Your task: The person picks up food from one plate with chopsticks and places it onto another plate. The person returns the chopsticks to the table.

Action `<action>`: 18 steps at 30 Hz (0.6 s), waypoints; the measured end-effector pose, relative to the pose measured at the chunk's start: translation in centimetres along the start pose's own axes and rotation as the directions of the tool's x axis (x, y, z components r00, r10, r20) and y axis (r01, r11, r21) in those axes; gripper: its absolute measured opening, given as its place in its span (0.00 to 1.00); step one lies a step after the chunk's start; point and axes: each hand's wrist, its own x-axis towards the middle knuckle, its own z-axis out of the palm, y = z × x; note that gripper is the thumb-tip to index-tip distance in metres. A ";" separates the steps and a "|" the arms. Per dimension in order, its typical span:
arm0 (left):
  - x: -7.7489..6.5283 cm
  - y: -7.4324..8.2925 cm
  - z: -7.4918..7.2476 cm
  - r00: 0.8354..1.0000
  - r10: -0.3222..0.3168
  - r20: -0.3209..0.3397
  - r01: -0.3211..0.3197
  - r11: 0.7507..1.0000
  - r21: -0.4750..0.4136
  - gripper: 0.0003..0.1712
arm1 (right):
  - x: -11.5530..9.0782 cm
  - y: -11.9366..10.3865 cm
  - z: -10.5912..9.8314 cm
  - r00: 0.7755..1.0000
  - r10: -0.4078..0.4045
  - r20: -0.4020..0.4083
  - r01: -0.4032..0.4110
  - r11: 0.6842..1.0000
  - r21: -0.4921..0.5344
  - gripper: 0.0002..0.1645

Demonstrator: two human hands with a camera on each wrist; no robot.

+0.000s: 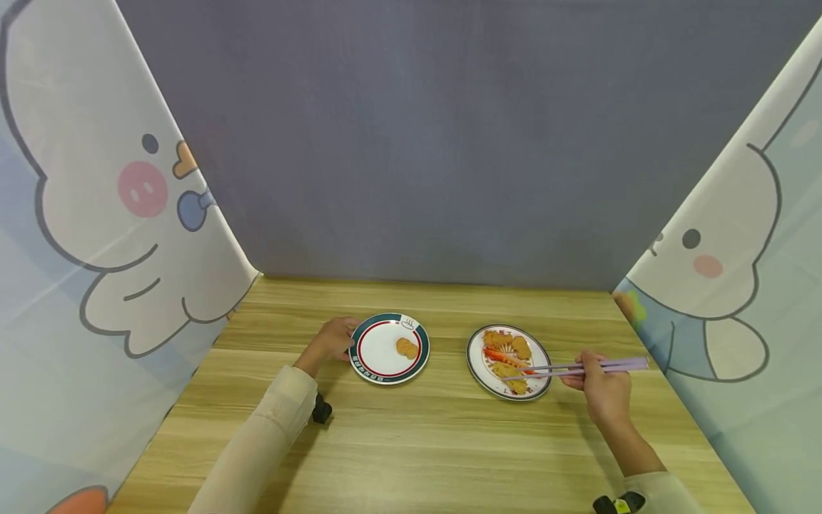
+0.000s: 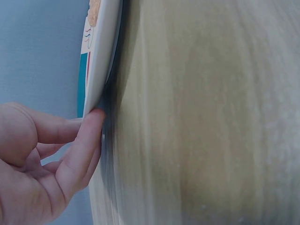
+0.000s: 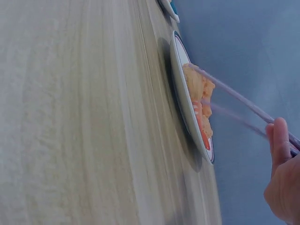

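Note:
My left hand (image 1: pixel 335 338) pinches the left rim of a white plate (image 1: pixel 379 350) with a green and red border. One golden-brown fried piece (image 1: pixel 407 348) lies on its right side. In the left wrist view, thumb and fingers (image 2: pixel 89 136) meet at the plate's edge. My right hand (image 1: pixel 600 385) grips a pair of lilac chopsticks (image 1: pixel 616 365) that point left. Their tips reach over a second, dark-rimmed plate (image 1: pixel 478 369), at the lower fried piece (image 1: pixel 507 375). Other fried pieces (image 1: pixel 497 338) and a red-orange strip (image 1: pixel 501 356) lie there too.
Both plates stand on a wood-grain table (image 1: pixel 411 442), a hand's width or so apart. A grey backdrop (image 1: pixel 437 157) rises behind the table. Cartoon-printed cloth panels (image 1: pixel 77 178) flank it left and right.

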 end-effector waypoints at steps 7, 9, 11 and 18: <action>-0.2 0.3 -0.1 1.000 -0.001 -0.012 0.001 1.000 -0.005 0.31 | 0.4 -1.0 -0.2 0.998 -0.052 0.045 0.052 0.999 -0.004 0.19; -0.2 0.2 0.0 1.000 -0.003 -0.014 0.002 1.000 -0.005 0.31 | 0.4 -1.3 -0.2 0.996 -0.045 0.078 0.047 0.999 -0.017 0.19; -0.2 0.2 0.0 1.000 -0.004 -0.015 0.004 1.000 -0.004 0.31 | 0.3 -1.4 -0.3 0.995 -0.022 0.094 0.023 1.000 -0.012 0.19; -0.1 0.2 0.1 1.000 -0.005 -0.003 0.005 1.000 -0.001 0.30 | 0.2 -1.0 -0.7 0.996 0.018 0.082 -0.016 1.000 -0.014 0.20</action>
